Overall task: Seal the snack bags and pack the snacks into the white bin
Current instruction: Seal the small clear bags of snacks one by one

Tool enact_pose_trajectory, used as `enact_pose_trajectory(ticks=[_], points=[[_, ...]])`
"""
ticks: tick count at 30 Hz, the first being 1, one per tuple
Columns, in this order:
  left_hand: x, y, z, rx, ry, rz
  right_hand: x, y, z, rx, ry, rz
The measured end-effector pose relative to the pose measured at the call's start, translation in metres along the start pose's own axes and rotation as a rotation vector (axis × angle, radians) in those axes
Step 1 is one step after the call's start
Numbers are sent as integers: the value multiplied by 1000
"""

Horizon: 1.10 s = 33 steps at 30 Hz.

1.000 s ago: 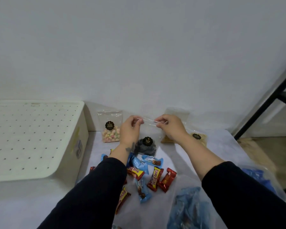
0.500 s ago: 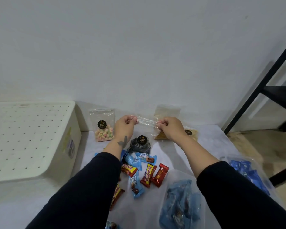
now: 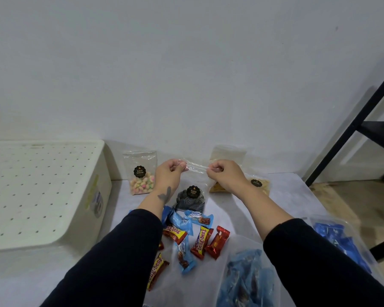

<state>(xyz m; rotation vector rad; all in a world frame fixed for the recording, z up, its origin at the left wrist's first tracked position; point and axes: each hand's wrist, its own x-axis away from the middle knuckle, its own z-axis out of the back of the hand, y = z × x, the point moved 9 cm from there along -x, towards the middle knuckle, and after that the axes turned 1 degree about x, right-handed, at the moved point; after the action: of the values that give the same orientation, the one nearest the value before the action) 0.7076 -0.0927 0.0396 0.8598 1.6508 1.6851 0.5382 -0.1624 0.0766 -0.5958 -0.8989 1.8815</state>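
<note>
left hand (image 3: 168,173): pinches left top edge of clear snack bag (image 3: 192,194) | right hand (image 3: 222,175): pinches right top edge | bag: upright mid-table, dark swirled snacks | white bin (image 3: 42,191): far left, upside down

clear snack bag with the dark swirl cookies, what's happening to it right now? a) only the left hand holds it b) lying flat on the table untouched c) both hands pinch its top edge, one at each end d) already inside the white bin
c: the left hand and right hand each pinch one end of the top strip of the clear snack bag, stretched between them, while the bag's dark contents hang just above the table.
</note>
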Motion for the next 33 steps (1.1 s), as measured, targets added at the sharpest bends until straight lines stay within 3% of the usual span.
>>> enact_pose_trajectory(ticks=[33], points=[[4, 3, -8, -60, -11, -31, -4, -10, -14, -44, 66, 12]])
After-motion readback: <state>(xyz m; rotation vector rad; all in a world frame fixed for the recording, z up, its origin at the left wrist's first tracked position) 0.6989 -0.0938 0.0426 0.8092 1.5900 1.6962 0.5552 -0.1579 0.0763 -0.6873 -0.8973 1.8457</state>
